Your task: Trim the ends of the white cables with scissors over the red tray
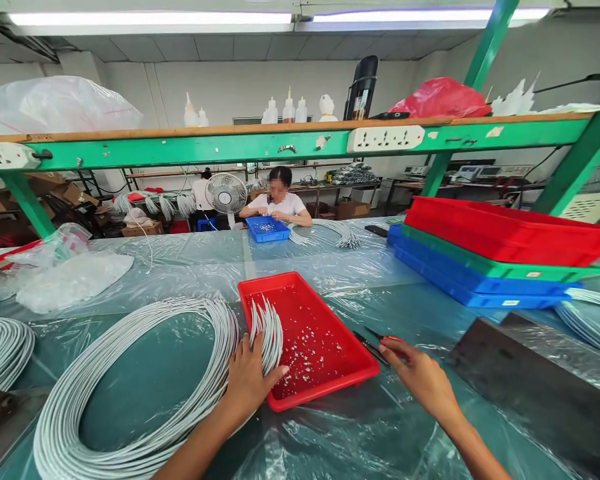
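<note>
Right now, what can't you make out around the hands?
Head view only:
- Left hand: its palm covers the white cable bundle; grip unclear.
- Right hand: fingers hide most of the red-handled cutter; held or only touched, unclear.
- White bits in the red tray: too small to identify.
- Forearms: cut off by the bottom edge.
</note>
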Available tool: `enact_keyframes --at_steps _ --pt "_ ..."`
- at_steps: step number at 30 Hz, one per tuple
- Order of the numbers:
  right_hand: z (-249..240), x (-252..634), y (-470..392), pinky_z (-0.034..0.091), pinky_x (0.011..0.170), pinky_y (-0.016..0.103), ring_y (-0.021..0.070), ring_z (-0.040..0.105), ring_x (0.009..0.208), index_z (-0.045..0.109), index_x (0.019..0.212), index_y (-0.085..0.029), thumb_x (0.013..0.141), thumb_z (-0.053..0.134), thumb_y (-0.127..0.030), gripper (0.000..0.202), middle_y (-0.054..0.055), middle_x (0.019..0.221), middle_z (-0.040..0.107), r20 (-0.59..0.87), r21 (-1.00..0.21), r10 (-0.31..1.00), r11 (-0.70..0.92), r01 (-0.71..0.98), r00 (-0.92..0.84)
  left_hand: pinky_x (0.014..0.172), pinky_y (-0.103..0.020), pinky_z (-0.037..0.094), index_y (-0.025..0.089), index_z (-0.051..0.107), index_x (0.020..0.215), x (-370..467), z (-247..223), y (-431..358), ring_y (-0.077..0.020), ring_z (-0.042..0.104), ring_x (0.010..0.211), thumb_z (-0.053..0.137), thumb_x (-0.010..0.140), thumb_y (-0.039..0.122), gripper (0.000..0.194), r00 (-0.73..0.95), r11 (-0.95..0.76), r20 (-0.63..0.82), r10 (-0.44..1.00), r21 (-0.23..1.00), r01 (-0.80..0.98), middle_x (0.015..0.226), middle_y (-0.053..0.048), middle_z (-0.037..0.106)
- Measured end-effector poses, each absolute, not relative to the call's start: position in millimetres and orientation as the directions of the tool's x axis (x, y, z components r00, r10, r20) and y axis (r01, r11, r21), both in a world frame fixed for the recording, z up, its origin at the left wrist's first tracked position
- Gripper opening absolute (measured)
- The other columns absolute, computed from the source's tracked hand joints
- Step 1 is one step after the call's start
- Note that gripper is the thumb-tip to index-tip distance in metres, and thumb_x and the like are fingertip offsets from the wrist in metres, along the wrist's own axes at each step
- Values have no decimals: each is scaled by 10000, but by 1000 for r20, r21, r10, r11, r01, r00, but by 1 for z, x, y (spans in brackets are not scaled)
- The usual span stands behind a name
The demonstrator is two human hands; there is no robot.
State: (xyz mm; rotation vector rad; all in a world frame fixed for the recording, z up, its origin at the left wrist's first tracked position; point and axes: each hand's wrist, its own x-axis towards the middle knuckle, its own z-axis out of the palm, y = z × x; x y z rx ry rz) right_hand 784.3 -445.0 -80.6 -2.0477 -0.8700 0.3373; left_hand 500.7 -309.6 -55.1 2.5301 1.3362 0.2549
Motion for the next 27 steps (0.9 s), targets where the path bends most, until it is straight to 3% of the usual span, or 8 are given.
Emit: enact_keyframes --at_steps 3,5,10,17,21,23,25,27 --pt "-87 777 -437 422 694 391 331 608 881 670 936 -232 721 534 -563 418 94 936 675 35 -667 730 -492 560 683 891 -488 360 119 220 1396 514 -54 -304 -411 412 1176 581 688 558 908 537 -513 -9 843 285 810 1333 -275 377" --pt "-89 767 -429 424 677 368 279 620 827 637 1005 -205 761 527 -538 427 88 887 673 9 -594 759 -520 614 651 864 -470 379 111 196 1400 521 -53 -305 -397 480 1104 641 681 406 896 517 -497 -15 856 255 830 1272 -271 442" --pt "-91 751 -433 412 606 291 174 600 658 616 973 -156 816 500 -274 228 32 738 646 -54 -471 821 -523 710 568 807 -381 417 115 179 1405 518 -38 -323 -314 545 1013 452 710 12 754 542 -532 3 841 197 824 1119 -212 553" --pt "-94 757 -478 414 560 261 218 638 694 600 1144 -270 758 429 -245 423 10 718 674 -81 -415 823 -541 732 562 803 -339 425 194 -45 1422 501 -17 -325 -278 559 1016 460 755 78 844 661 -660 90 745 240 712 1230 -139 516" --pt "-97 753 -479 437 561 322 274 642 677 588 1173 -207 788 368 -300 453 77 720 682 -1 -343 794 -571 746 608 841 -430 416 76 244 1381 506 -26 -317 -343 551 1013 594 730 178 746 672 -667 77 736 248 703 1117 -201 585" --pt "-97 746 -479 446 621 399 333 625 798 557 1205 -163 798 326 -362 508 140 922 670 80 -296 785 -569 767 614 899 -464 386 98 345 1338 499 -32 -329 -350 487 1104 611 743 239 667 671 -675 119 732 263 690 1213 -203 526" --pt "-95 739 -482 431 745 461 356 565 959 544 1204 -142 801 295 -421 550 142 1160 573 224 -275 795 -503 820 563 957 -450 354 149 403 1304 483 -42 -353 -300 430 1176 495 838 256 487 662 -689 199 723 286 666 1303 -158 459" --pt "-95 733 -488 423 806 467 344 547 981 590 1116 -129 810 313 -475 538 132 1179 552 438 -294 774 -357 887 457 864 -346 455 198 564 1134 460 -63 -386 -208 570 988 378 894 224 305 687 -732 261 679 319 602 1074 -100 624"
